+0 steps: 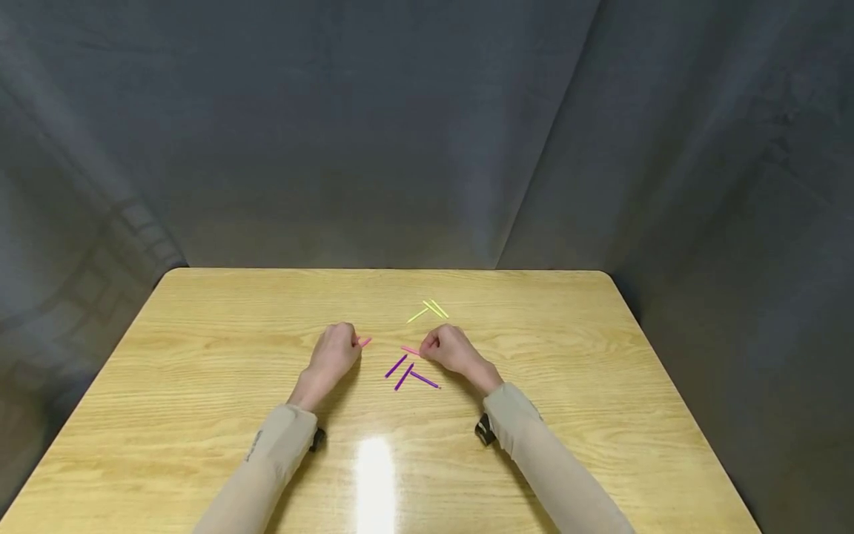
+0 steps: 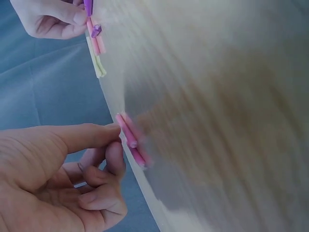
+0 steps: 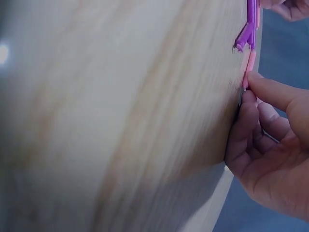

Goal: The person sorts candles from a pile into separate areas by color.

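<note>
My left hand [image 1: 336, 350] is at the left of the sticks, its thumb and forefinger pinching at the end of short pink sticks [image 2: 127, 130] on the table. In the left wrist view two pink pieces show beside the fingertips; whether both are held is hard to tell. Farther right, my right hand [image 1: 452, 348] pinches the near end of another thin pink stick [image 1: 410, 350], which lies low at the tabletop. Between and just below the hands lie three purple sticks [image 1: 396, 366], two slanting alike and one angled across. The right wrist view shows purple sticks [image 3: 245, 36] beyond the held pink one.
Several yellow sticks [image 1: 428, 308] lie behind the right hand, toward the far edge. The wooden table [image 1: 220, 319] has rounded far corners. Dark grey curtains [image 1: 347, 148] hang behind and beside it. A bright reflection sits on the tabletop between the forearms.
</note>
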`<action>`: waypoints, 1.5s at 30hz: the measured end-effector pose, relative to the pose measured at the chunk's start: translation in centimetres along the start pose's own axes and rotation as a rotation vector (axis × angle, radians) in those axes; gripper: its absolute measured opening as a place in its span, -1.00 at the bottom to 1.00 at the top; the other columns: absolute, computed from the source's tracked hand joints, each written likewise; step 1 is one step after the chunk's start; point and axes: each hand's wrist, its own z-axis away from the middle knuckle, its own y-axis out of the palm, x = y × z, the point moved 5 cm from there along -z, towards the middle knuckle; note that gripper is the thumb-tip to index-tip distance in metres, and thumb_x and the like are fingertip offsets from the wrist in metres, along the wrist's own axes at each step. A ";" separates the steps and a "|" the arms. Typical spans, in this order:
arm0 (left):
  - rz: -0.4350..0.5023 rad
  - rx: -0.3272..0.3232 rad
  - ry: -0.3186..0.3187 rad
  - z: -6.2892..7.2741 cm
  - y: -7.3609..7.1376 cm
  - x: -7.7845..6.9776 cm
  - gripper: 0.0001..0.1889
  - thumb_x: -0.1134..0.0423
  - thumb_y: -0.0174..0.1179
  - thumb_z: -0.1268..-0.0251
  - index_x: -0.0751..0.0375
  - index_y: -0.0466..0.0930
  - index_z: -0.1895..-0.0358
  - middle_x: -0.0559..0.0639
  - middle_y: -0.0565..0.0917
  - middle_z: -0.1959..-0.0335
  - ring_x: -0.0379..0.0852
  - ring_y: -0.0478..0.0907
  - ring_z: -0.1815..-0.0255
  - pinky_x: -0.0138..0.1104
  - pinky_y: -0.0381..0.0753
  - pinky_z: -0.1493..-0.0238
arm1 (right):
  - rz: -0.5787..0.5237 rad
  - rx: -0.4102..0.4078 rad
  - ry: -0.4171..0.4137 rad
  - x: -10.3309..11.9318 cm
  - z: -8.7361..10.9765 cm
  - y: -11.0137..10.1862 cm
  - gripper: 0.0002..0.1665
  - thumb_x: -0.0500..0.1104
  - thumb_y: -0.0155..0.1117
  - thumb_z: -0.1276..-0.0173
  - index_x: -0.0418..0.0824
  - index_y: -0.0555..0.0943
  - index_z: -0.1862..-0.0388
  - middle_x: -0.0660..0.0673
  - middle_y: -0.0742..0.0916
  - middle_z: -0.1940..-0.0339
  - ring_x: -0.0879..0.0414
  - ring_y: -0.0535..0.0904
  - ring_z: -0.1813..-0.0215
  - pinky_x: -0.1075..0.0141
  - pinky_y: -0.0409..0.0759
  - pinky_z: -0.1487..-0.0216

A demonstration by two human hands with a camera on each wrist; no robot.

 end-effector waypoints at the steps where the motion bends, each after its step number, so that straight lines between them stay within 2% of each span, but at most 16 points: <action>1: 0.002 -0.004 0.001 0.0 0.0 -0.1 -0.71 0.59 0.14 -0.08 0.21 0.38 0.68 0.00 0.44 0.67 -0.18 0.24 0.68 -0.40 0.23 0.65 | -0.011 0.006 0.010 -0.1 -0.1 0.0 -0.89 -0.35 0.31 -0.24 -0.26 0.73 0.46 0.00 0.70 0.54 0.26 0.49 0.52 0.39 0.52 0.36; 7: 0.018 -0.005 0.058 0.0 0.2 -0.9 -0.76 0.45 0.27 -0.21 0.24 0.47 0.58 0.00 0.55 0.57 -0.15 0.38 0.61 -0.35 0.40 0.55 | -0.108 0.052 0.117 -0.9 -0.3 0.1 -0.89 -0.29 0.35 -0.25 -0.25 0.73 0.47 0.02 0.67 0.62 0.26 0.41 0.67 0.44 0.37 0.60; 14: 0.039 -0.024 0.110 -0.5 0.5 -2.0 -0.85 0.52 0.26 -0.16 0.27 0.56 0.51 0.00 0.58 0.55 -0.16 0.43 0.57 -0.35 0.47 0.52 | -0.136 0.054 0.117 -1.0 -0.5 0.2 -0.89 -0.30 0.34 -0.27 -0.25 0.73 0.45 0.01 0.69 0.58 0.24 0.43 0.68 0.43 0.39 0.61; 22: 0.088 0.056 0.229 -1.1 1.8 -3.2 -0.87 0.52 0.26 -0.15 0.27 0.60 0.49 -0.05 0.57 0.56 -0.18 0.44 0.51 -0.36 0.48 0.45 | -0.142 0.062 0.147 -1.0 -0.7 0.3 -0.88 -0.25 0.34 -0.29 -0.22 0.73 0.43 0.01 0.69 0.57 0.23 0.43 0.71 0.42 0.39 0.66; 26: 0.094 0.094 0.253 -1.3 2.4 -3.8 -0.88 0.51 0.28 -0.15 0.26 0.61 0.47 -0.06 0.58 0.54 -0.18 0.46 0.50 -0.36 0.50 0.43 | -0.151 0.064 0.146 -0.9 -0.8 0.3 -0.88 -0.22 0.34 -0.29 -0.22 0.74 0.42 0.02 0.70 0.57 0.24 0.42 0.71 0.43 0.38 0.66; 28: 0.091 0.104 0.257 -1.5 2.7 -3.8 -0.88 0.51 0.27 -0.15 0.25 0.62 0.47 -0.06 0.59 0.53 -0.19 0.47 0.49 -0.36 0.51 0.42 | -0.192 0.067 0.158 -1.0 -0.8 0.3 -0.87 -0.22 0.33 -0.30 -0.24 0.74 0.40 0.00 0.68 0.59 0.24 0.40 0.71 0.43 0.36 0.66; 33: 0.050 0.116 0.260 -1.7 3.1 -3.9 -0.86 0.52 0.27 -0.15 0.23 0.61 0.48 -0.09 0.58 0.53 -0.20 0.48 0.48 -0.37 0.52 0.40 | -0.325 0.087 0.191 -1.2 -0.7 0.4 -0.85 -0.27 0.29 -0.32 -0.33 0.73 0.37 -0.10 0.67 0.59 0.21 0.36 0.71 0.43 0.37 0.65; 40: -0.047 0.134 0.303 -1.9 3.1 -4.8 -0.90 0.48 0.32 -0.12 0.26 0.62 0.46 -0.06 0.53 0.49 -0.16 0.46 0.43 -0.35 0.51 0.37 | -0.334 0.103 0.209 -1.4 -0.7 0.3 -0.85 -0.27 0.29 -0.33 -0.35 0.72 0.35 -0.09 0.69 0.53 0.22 0.40 0.70 0.44 0.42 0.62; 45: -0.088 0.141 0.337 -2.1 3.5 -5.4 -0.90 0.50 0.33 -0.08 0.27 0.64 0.48 -0.05 0.53 0.51 -0.15 0.45 0.43 -0.36 0.50 0.39 | -0.346 0.113 0.219 -1.5 -0.8 0.1 -0.85 -0.27 0.29 -0.33 -0.36 0.71 0.33 -0.10 0.65 0.56 0.20 0.45 0.67 0.41 0.50 0.59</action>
